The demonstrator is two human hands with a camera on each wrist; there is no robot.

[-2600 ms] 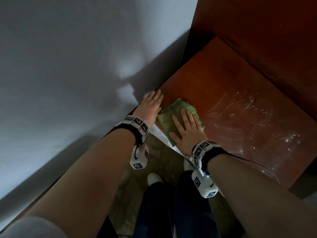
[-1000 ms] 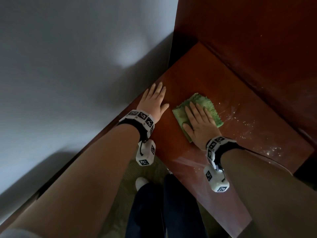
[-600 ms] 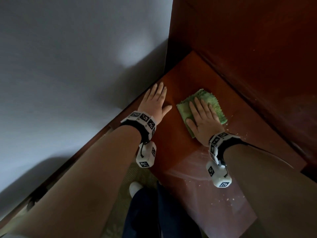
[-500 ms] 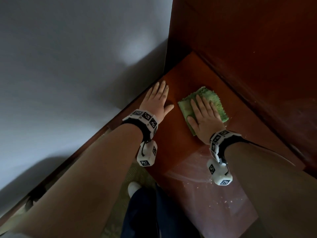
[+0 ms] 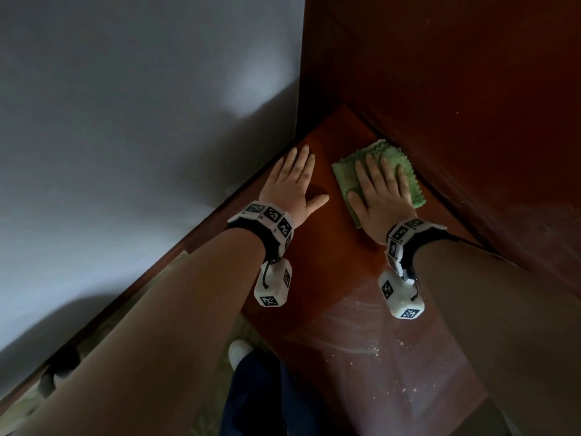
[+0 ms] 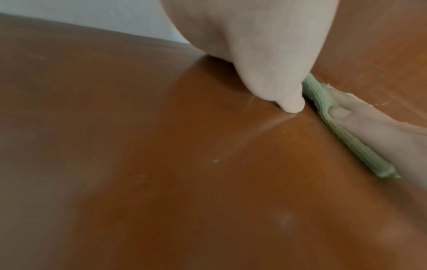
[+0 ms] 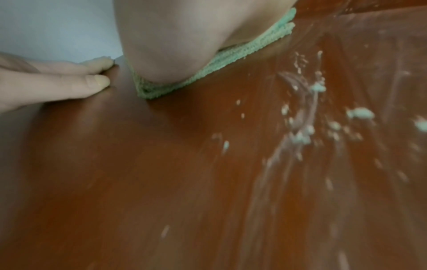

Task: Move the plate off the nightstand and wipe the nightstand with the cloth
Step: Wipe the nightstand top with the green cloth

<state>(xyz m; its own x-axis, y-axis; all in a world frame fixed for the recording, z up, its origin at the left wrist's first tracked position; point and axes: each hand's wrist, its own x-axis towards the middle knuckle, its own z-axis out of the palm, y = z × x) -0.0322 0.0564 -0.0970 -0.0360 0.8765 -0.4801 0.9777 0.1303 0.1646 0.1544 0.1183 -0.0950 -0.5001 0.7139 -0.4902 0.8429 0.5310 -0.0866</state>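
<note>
Lowest in the head view, the near end of the nightstand point(image 5: 317, 272) carries white crumbs point(image 5: 374, 350) and pale streaks at lower right; I judge that part is not wiped yet. In the right wrist view the same mess spreads over the right half of the frame.

Further up, mid-frame, my left hand point(image 5: 290, 184) lies flat on the bare wood with fingers straight and holds nothing. I take it to be there for bracing while I lean in. Just right of it, my right hand point(image 5: 382, 190) presses the green cloth point(image 5: 349, 171) down with straight, spread fingers. A flat palm keeps the folded pad against the surface, not bunched up. The thumbs are near each other but apart.

Farthest off, the cloth's upper edge looks pushed up to the dark wooden panel point(image 5: 471, 105) at upper right, near the corner by the grey wall point(image 5: 125, 121).

No plate appears in any view, so I judge it is already off the nightstand.
</note>
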